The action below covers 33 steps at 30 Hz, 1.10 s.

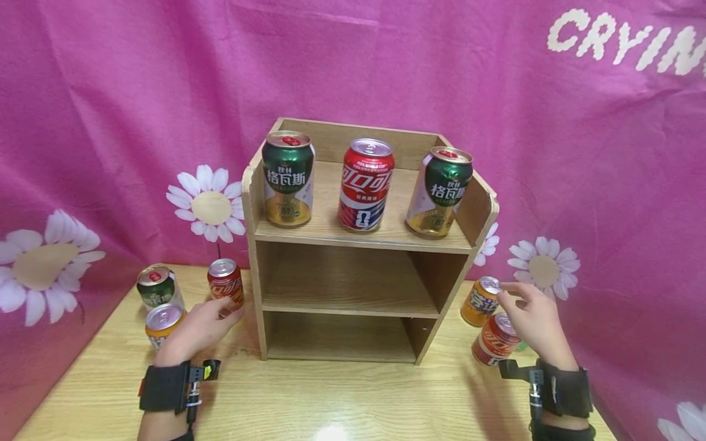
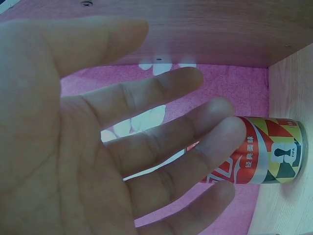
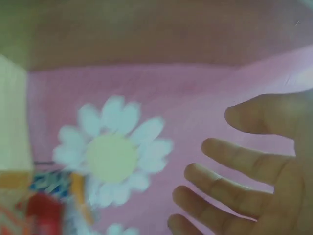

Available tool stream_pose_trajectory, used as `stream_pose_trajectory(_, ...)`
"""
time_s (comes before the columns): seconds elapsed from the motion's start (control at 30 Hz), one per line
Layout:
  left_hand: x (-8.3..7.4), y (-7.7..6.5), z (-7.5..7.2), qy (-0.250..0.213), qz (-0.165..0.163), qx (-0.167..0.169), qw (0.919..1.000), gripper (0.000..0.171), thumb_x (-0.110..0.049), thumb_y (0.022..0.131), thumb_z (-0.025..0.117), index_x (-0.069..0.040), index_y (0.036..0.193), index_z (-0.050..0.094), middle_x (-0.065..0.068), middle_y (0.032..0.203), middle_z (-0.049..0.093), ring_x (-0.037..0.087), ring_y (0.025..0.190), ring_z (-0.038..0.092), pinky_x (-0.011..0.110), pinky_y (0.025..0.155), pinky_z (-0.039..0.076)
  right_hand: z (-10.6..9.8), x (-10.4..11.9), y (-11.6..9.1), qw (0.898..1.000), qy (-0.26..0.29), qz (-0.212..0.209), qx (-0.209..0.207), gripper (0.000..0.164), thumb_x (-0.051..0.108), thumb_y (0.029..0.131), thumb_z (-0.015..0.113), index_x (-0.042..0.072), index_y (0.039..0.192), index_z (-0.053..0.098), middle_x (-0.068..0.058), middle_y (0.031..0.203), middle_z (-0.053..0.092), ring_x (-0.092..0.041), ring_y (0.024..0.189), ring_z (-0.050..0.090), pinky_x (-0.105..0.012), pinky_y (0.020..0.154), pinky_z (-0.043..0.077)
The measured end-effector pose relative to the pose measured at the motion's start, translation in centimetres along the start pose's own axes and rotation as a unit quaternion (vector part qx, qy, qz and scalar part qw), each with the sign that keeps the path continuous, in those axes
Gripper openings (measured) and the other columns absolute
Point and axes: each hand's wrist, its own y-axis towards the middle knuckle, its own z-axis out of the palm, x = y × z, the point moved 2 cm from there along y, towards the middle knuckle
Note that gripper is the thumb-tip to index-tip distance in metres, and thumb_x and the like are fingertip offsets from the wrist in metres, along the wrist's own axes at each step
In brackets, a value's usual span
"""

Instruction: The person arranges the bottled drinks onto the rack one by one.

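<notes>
My left hand [image 1: 197, 331] is beside a red cola can [image 1: 224, 277] left of the shelf. In the left wrist view its fingers are spread, passing in front of the can [image 2: 244, 156]; contact cannot be told. An orange soda can [image 1: 164, 318] and a green-and-white can [image 1: 157, 285] stand near that wrist. My right hand [image 1: 536, 320] hovers by another orange can [image 1: 478, 303] and a red cola can [image 1: 493, 340], right of the shelf. Its fingers [image 3: 230, 156] look loosely extended, holding nothing. Part of a green item [image 1: 521, 346] shows behind the red can, mostly hidden.
A wooden shelf unit [image 1: 353, 312] stands mid-table. Along its top are a green-gold can [image 1: 288, 184], a red cola can [image 1: 366, 184] and a second green-gold can [image 1: 441, 190]. A pink flowered cloth [image 1: 353, 55] hangs behind the wooden table [image 1: 287, 398].
</notes>
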Motion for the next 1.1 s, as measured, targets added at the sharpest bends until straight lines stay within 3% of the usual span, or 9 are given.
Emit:
stream_pose_trajectory(0.27,0.2,0.0,0.0,0.003,-0.005,-0.003,1.0,0.034,-0.024,0.096,0.053,0.001,0.118,0.059,0.022,0.11,0.062,0.039,0.101,0.058,0.053,0.081,0.047,2.5,-4.5,-0.9,0.997,-0.015,0.068,0.021,0.041,0.025,0.09,0.064,-0.005,0.117,0.058,-0.028,0.108,0.055,-0.042,0.098,0.051,-0.056,0.08,0.041)
stream_pose_trajectory(0.47,0.3,0.0,0.0,0.005,-0.005,0.005,1.0,0.038,-0.028,0.096,0.052,0.002,0.119,0.058,0.022,0.109,0.063,0.039,0.1,0.059,0.052,0.079,0.047,4.6,-6.0,-1.8,0.992,-0.004,0.121,0.04,0.059,0.03,0.088,0.067,-0.01,0.126,0.047,-0.036,0.124,0.044,-0.052,0.115,0.039,-0.063,0.091,0.033)
stream_pose_trajectory(0.6,0.2,0.0,0.0,0.001,-0.01,0.006,0.9999,0.035,-0.026,0.096,0.053,0.001,0.118,0.058,0.02,0.109,0.063,0.036,0.099,0.06,0.05,0.078,0.048,5.8,-6.6,-2.3,0.985,0.008,0.169,0.04,0.068,0.031,0.087,0.067,-0.013,0.131,0.039,-0.036,0.127,0.041,-0.051,0.116,0.039,-0.062,0.093,0.033)
stream_pose_trajectory(0.7,0.2,0.1,-0.1,-0.001,-0.014,0.008,0.9999,0.034,-0.025,0.096,0.053,0.0,0.118,0.058,0.02,0.109,0.063,0.035,0.098,0.06,0.05,0.077,0.048,6.7,-7.1,-2.6,0.98,0.017,0.199,0.014,0.07,0.029,0.086,0.068,-0.012,0.134,0.037,-0.035,0.126,0.042,-0.049,0.115,0.041,-0.06,0.093,0.034)
stream_pose_trajectory(0.8,0.3,0.1,0.0,-0.004,-0.016,0.011,0.9998,0.034,-0.025,0.096,0.053,0.0,0.119,0.058,0.021,0.109,0.063,0.035,0.098,0.06,0.049,0.076,0.048,7.4,-7.4,-3.0,0.973,0.035,0.225,-0.036,0.071,0.027,0.083,0.072,-0.01,0.134,0.038,-0.034,0.126,0.044,-0.048,0.114,0.043,-0.059,0.093,0.035)
stream_pose_trajectory(0.97,0.4,0.2,0.0,-0.006,-0.02,0.012,0.9997,0.035,-0.026,0.096,0.053,0.0,0.119,0.058,0.021,0.111,0.062,0.036,0.1,0.059,0.05,0.079,0.047,8.4,-7.5,-3.3,0.959,0.053,0.254,-0.116,0.077,0.03,0.077,0.078,-0.007,0.133,0.041,-0.031,0.124,0.047,-0.047,0.112,0.044,-0.058,0.092,0.036)
stream_pose_trajectory(1.1,0.4,0.2,0.0,-0.008,-0.026,0.015,0.9995,0.036,-0.026,0.096,0.052,0.0,0.12,0.058,0.022,0.113,0.061,0.036,0.102,0.058,0.051,0.081,0.047,9.1,-7.5,-3.6,0.946,0.073,0.277,-0.152,0.084,0.032,0.073,0.082,-0.002,0.136,0.039,-0.028,0.128,0.046,-0.046,0.117,0.042,-0.059,0.096,0.034)
